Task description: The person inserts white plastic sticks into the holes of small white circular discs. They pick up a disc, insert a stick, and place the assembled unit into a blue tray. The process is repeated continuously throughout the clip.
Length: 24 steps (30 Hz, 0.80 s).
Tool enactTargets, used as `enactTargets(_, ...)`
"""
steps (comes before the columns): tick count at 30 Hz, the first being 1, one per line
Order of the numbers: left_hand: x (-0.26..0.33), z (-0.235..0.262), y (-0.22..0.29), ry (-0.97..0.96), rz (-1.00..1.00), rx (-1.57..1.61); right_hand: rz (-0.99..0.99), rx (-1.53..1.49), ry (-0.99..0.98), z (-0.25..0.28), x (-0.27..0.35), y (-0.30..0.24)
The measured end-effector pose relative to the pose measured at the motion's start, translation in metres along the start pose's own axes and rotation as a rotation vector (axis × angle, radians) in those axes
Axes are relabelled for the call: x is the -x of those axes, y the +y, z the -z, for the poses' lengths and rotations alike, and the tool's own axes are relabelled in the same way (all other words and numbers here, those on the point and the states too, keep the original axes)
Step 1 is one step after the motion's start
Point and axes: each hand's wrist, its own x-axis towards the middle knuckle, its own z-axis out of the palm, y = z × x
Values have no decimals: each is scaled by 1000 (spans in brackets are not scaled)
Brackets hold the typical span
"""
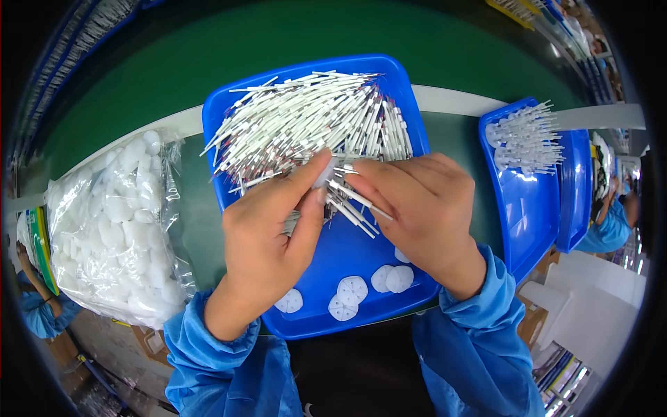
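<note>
A blue square tray (333, 257) lies in front of me on the green belt. A heap of thin white sticks (313, 118) fills its far half, and several round white discs (347, 288) lie near its front edge. My left hand (267, 236) pinches a small white disc (324, 174) between thumb and forefinger above the tray. My right hand (424, 205) grips a small bundle of white sticks (351, 205), their tips pointing left toward the disc.
A clear plastic bag of white discs (114, 222) lies at the left. Two more blue trays (531, 201) stand at the right, one holding sticks with discs fitted. Other people in blue sleeves appear at the far left and far right edges.
</note>
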Motion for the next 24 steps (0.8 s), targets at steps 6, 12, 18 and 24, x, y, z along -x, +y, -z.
enactTargets(6, 2, 5, 4, -52, 23, -25, 127, 5, 12, -6, 3, 2)
enactTargets(12, -4, 5, 3, -64, 242, 410, -15, -139, -81, 4, -1, 1)
enactTargets(18, -6, 17, 1, -73, 54, 256, -435, -761, -68, 7, 0, 20)
enactTargets(24, -5, 10, 1, -5, -185, 22, -439, -864, -192, 9, -2, 0)
